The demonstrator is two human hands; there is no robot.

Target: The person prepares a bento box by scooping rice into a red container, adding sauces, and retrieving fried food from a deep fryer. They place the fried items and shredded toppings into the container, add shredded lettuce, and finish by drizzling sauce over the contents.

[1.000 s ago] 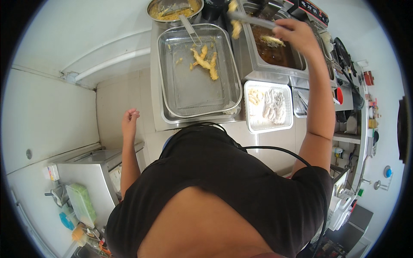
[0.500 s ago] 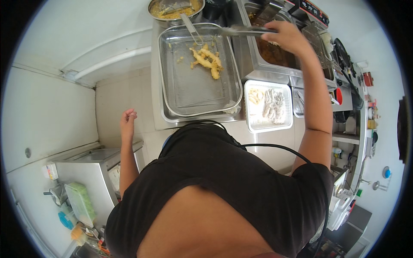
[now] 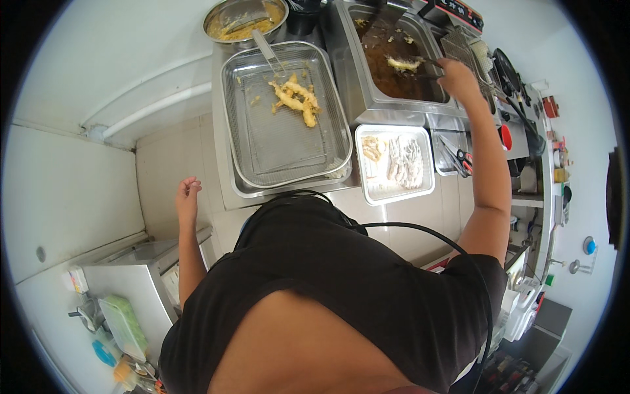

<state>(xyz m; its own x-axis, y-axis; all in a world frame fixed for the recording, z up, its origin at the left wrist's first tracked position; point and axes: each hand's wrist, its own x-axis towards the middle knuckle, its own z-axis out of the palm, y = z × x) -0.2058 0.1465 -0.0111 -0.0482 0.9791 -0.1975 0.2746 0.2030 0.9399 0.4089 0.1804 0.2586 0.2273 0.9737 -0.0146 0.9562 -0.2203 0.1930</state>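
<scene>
My right hand [image 3: 457, 80] grips metal tongs [image 3: 429, 62] over the dark oil of the deep fryer [image 3: 374, 102]. A pale battered piece [image 3: 403, 64] lies in the oil by the tongs' tips; whether they pinch it, I cannot tell. Away from the counter hangs my left hand [image 3: 188, 195], nothing in it, its fingers loosely bent and a little apart. Several golden fried pieces [image 3: 303, 102] rest in a wire-mesh basket tray [image 3: 262, 157], left of the fryer. Across the tray's far edge leans a metal-handled utensil [image 3: 264, 49].
A steel bowl of yellow batter [image 3: 246, 25] stands behind the tray. Nearer me is a white container [image 3: 397, 192] of pale raw pieces. Right of it, scissors [image 3: 464, 161] lie in a small tray. A wire fry basket [image 3: 467, 52] sits at the fryer's right.
My right hand with the tongs has moved from above the gap between tray and fryer down to the oil at the right. The view has shifted slightly; my left hand stays empty.
</scene>
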